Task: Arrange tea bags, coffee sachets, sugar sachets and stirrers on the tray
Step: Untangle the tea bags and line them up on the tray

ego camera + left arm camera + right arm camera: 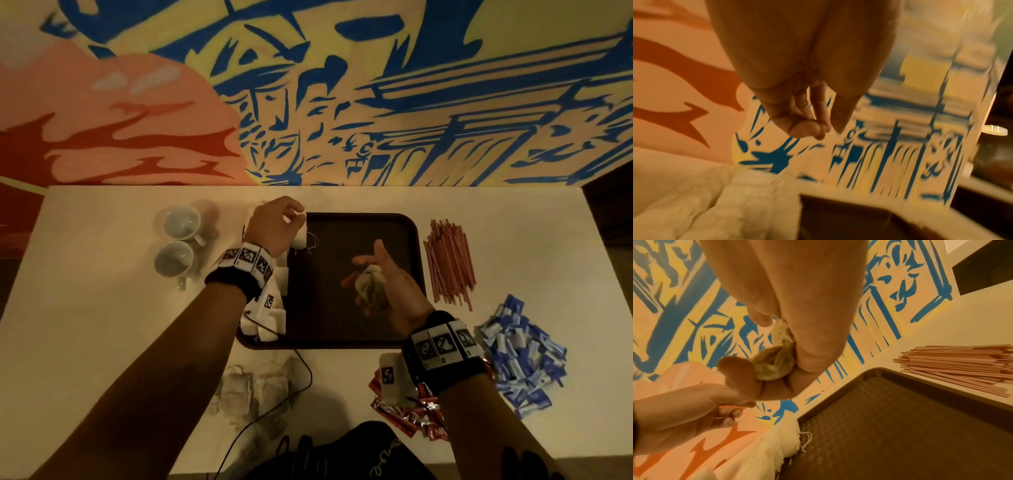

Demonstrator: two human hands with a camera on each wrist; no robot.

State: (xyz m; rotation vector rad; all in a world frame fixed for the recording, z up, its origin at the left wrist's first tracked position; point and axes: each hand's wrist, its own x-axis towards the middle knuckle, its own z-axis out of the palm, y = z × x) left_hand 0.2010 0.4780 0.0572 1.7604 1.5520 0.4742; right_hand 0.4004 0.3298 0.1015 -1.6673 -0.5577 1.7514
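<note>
A dark brown tray [342, 322] lies mid-table. White tea bags [275, 308] form a row along its left edge, also seen as a pale row [774, 444] in the right wrist view. My left hand [294, 214] hovers at the tray's far left corner, just above the top tea bag [299, 240]. Its thumb and forefinger [818, 131] are pinched together, seemingly on that bag's thin string. My right hand [373, 274] hangs over the tray's middle and grips a crumpled bunch of tea bags [772, 368] in its palm, forefinger stretched out.
Pink stirrers [448, 260] are heaped right of the tray, blue sugar sachets [520, 356] nearer me on the right. Red coffee sachets [411, 414] lie under my right wrist, loose tea bags [253, 383] at the front. Two white cups [178, 240] stand left. A painted wall backs the table.
</note>
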